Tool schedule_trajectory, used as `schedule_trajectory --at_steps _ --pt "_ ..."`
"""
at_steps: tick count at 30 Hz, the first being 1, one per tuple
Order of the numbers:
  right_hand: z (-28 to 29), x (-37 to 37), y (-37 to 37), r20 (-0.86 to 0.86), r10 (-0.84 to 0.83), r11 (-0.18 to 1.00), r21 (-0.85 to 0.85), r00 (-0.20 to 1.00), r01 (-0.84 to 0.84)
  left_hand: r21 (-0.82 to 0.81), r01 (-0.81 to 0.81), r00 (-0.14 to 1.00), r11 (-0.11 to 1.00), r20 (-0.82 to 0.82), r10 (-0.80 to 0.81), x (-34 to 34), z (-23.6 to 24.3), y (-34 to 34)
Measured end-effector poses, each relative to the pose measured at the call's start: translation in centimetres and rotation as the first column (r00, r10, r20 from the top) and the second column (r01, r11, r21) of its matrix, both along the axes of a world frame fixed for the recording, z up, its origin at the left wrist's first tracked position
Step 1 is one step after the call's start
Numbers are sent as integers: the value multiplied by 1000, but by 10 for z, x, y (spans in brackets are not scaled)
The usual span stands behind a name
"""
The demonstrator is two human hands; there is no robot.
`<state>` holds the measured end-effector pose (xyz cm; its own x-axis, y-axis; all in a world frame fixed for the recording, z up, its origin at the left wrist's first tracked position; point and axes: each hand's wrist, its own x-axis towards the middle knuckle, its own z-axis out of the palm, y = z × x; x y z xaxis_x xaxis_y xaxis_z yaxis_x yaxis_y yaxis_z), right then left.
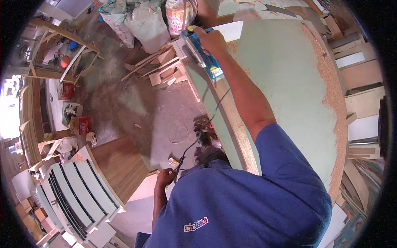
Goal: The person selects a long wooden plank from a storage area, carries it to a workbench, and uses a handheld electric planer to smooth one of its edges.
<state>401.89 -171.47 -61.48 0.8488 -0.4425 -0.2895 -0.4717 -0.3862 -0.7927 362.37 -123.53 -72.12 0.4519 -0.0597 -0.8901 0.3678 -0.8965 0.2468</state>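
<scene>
My right hand (211, 43), arm stretched far forward, is closed around a blue electric planer (214, 69). The tool rests at the far end of a long wooden plank (236, 120), which lies along the left side of a pale green work table (281, 70). A black power cord (193, 144) runs from the planer back toward my body. Low on the left, my left hand (166, 177) is closed around that cord beside my hip. The planer's underside is hidden.
Wood shavings (332, 97) line the table's right edge. White sacks (145, 25) stand on the floor beyond. Wood offcuts (168, 70) lie left of the table. At lower left are a brown wood panel (119, 163) and white panels with black rails (76, 194). Boards (363, 76) are stacked at right.
</scene>
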Motion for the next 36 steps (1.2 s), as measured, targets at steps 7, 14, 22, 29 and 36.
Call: schedule_trajectory --at_steps 7,14,22,29,36 --pt "12 -24 -20 138 -56 991 -113 989 72 -56 156 988 986 8 -156 43 6 -13" --pt "114 -261 30 78 -265 936 259 961 238 -209 394 919 895 102 -381 46 -40 68" --pt "221 -598 144 8 -948 317 -52 318 947 -318 805 593 501 376 -712 143 -40 15" --pt "212 -815 349 249 -854 -456 67 -457 888 -276 929 367 248 598 -712 154 25 -123" --pt "165 -890 553 202 -446 -882 67 -872 466 -375 912 286 -168 873 -396 6 82 -257"
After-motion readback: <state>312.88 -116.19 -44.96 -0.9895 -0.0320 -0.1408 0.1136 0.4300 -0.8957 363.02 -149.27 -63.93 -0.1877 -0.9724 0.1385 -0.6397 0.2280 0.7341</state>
